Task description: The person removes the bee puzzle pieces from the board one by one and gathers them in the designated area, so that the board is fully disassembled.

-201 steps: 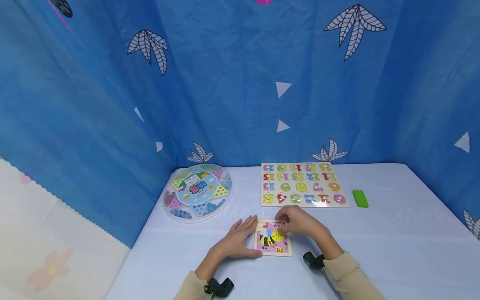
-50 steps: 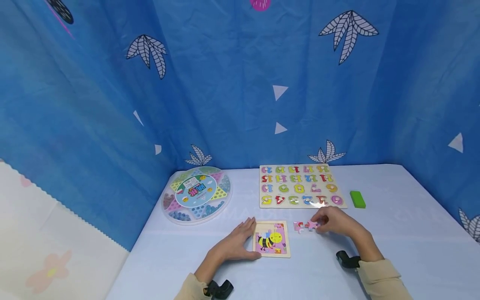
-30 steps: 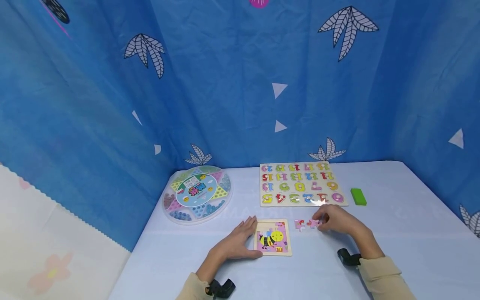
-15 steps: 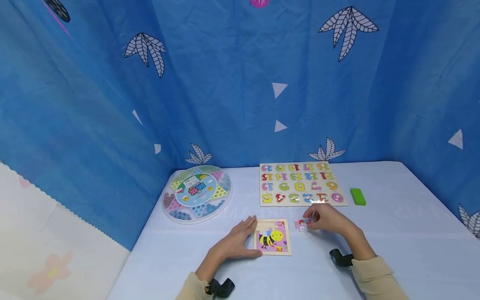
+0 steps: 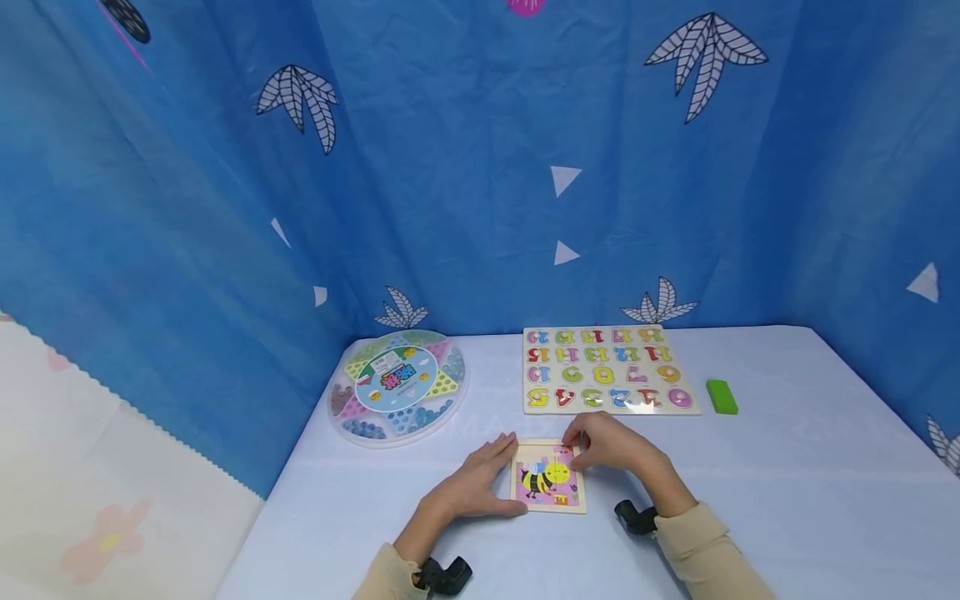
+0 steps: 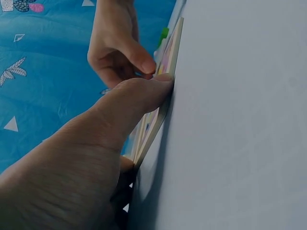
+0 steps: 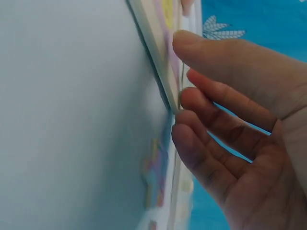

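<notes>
A small wooden bee jigsaw puzzle (image 5: 540,492) lies flat on the table, bare wood showing along its upper left inside. My left hand (image 5: 476,483) grips the frame's left side, thumb at the lower corner and fingers at the upper one; the left wrist view shows the thumb (image 6: 160,86) pressing the edge. At the upper right corner is my right hand (image 5: 611,446), thumb and fingertips touching the puzzle. Its thumb (image 7: 192,44) and fingers stand apart in the right wrist view, with nothing visible between them. A loose jigsaw piece (image 7: 154,177) lies on the table near the frame, hidden in the head view.
Behind the puzzle lies a number peg board (image 5: 600,367), with a green block (image 5: 722,397) to its right. A round marble game box (image 5: 397,387) sits at the back left. A blue patterned curtain (image 5: 480,167) closes off the table's far side.
My right hand has moved left from the loose pieces to the puzzle's upper right corner. Compared with the earliest frame, pieces have left the puzzle's upper left. My left hand has stayed in place.
</notes>
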The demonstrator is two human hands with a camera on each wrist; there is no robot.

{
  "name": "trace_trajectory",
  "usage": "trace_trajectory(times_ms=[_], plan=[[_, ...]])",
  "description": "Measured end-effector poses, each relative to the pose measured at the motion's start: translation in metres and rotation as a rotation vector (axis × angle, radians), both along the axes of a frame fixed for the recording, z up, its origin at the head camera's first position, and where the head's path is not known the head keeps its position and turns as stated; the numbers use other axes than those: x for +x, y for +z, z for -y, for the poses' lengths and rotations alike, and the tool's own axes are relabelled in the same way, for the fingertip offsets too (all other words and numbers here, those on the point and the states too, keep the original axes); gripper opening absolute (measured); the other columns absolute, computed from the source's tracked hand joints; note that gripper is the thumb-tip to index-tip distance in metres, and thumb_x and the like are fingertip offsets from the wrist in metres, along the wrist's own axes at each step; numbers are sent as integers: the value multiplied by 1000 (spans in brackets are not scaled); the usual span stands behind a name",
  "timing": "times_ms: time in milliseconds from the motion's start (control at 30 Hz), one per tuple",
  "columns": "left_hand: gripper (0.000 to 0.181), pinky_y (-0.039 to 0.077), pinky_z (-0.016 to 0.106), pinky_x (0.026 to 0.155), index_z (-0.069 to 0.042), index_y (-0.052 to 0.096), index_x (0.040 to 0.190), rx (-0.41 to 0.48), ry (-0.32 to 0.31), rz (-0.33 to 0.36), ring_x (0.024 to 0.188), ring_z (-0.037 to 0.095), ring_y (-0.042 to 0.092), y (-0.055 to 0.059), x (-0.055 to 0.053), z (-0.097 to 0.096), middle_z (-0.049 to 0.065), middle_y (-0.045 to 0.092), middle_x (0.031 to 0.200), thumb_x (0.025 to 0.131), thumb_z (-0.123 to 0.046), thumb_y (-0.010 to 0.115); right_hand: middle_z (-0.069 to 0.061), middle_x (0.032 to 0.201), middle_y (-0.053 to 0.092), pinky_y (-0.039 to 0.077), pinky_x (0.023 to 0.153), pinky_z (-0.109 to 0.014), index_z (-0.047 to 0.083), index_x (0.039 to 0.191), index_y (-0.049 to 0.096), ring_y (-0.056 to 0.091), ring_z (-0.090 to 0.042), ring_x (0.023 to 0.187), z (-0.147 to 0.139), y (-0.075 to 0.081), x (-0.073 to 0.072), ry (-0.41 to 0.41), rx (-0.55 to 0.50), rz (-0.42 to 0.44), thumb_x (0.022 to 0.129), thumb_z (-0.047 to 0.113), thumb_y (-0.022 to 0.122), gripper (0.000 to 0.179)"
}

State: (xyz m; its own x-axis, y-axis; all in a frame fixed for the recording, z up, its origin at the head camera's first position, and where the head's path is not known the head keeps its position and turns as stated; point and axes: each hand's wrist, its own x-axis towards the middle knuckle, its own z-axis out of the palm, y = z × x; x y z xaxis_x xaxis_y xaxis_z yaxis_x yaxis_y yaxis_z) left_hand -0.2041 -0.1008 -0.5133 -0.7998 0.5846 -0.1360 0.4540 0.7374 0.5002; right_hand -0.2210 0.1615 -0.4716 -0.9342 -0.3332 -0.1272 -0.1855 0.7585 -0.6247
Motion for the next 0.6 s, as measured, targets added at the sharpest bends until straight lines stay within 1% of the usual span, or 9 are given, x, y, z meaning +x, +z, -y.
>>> trace_trajectory(times_ms=[100,200,400,600], plan=[[102,23,48,122,-15,24,156,-6,-6,-7,152,22,18,-1,0,-1,0,20,164,78,-63,69,3,80,60,47,66,-24,14,93,72,51,-14,75,5,-2,0,-9,20,12,70,13,87,27],[102,22,47,123,-15,23,156,-11,-13,-10,152,21,17,0,-1,1,0,18,164,78,-64,68,3,80,59,47,67,-24,14,91,73,50,-14,75,11,0,-1,-9,34,5,68,13,88,27],[102,21,45,123,-12,23,156,-6,-36,-20,152,22,17,-2,-1,-1,2,18,164,79,-61,69,4,79,59,46,66,-24,16,87,74,50,-13,75,10,-1,2,0,53,-23,69,14,87,23],[102,21,45,124,-11,24,155,-4,-40,-24,152,23,18,1,-1,1,3,19,164,79,-61,69,5,79,58,47,67,-24,18,86,75,50,-12,75,11,-2,1,6,59,-24,70,15,87,20]])
